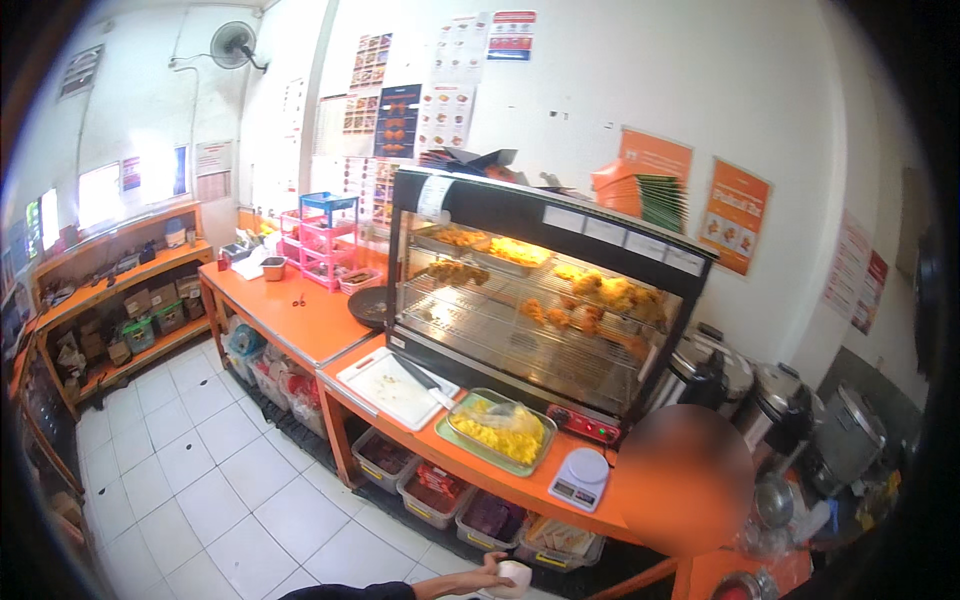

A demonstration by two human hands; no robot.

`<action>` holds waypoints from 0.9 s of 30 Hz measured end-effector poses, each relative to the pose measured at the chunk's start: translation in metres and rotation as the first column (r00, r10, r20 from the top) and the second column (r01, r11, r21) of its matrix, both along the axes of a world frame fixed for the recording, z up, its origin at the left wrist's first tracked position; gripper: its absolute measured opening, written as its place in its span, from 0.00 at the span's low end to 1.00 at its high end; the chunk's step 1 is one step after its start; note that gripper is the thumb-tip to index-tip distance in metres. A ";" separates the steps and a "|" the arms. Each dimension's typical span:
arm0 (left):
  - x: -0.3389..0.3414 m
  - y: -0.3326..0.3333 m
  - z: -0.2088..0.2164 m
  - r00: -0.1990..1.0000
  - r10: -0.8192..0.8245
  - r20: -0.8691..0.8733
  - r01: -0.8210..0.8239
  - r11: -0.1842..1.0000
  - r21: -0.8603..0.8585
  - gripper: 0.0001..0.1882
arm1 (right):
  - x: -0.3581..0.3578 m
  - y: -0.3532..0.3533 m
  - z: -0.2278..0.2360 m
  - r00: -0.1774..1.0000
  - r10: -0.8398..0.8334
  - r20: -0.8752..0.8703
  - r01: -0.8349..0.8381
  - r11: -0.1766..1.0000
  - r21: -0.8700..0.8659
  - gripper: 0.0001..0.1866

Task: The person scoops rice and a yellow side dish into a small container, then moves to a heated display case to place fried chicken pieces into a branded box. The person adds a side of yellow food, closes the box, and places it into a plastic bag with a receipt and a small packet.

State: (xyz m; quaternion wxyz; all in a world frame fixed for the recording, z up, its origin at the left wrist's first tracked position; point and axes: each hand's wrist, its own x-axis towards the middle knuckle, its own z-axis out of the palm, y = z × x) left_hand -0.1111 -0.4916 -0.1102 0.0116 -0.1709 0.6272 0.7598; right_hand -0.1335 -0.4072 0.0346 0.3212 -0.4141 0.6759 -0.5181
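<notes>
Wrapped the left hand (487, 579) round a small white cup (513, 577) at the bottom edge of the view, low in front of the orange tabletop (300, 322) and above the white floor tiles (200, 470). Had the grip closed on its smooth rounded side; saw nothing of the right hand. Called, by the look of it, for a firm level hold, fingers spread round the slick curve. Noted on the tabletop a flat white cutting board (385, 392) with a knife (425, 378) across it, a clear oblong dish (497, 430) of lumpy yellow food, a small white scale (580, 476), and behind them a glass-fronted warming cabinet (545, 300) with wire racks of crusty golden fried pieces.
</notes>
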 end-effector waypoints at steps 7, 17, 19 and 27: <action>-0.164 -0.033 0.033 0.930 -0.210 -0.302 -0.056 0.732 -0.679 0.29 | -0.110 -0.091 0.015 0.999 0.034 -0.013 -0.034 0.999 -0.022 0.26; -0.323 -0.129 0.122 0.901 -0.353 -0.252 0.014 0.603 -0.797 0.28 | -0.310 -0.183 0.083 0.986 -0.055 -0.160 0.037 0.993 -0.116 0.26; -0.342 -0.140 0.131 0.888 -0.387 -0.250 0.036 0.600 -0.799 0.28 | -0.344 -0.187 0.088 0.980 -0.106 -0.169 0.085 0.989 -0.125 0.26; -0.357 -0.174 0.189 0.793 -0.557 -0.247 0.146 0.567 -0.811 0.27 | -0.384 -0.184 0.117 0.937 -0.297 -0.185 0.269 0.949 -0.163 0.27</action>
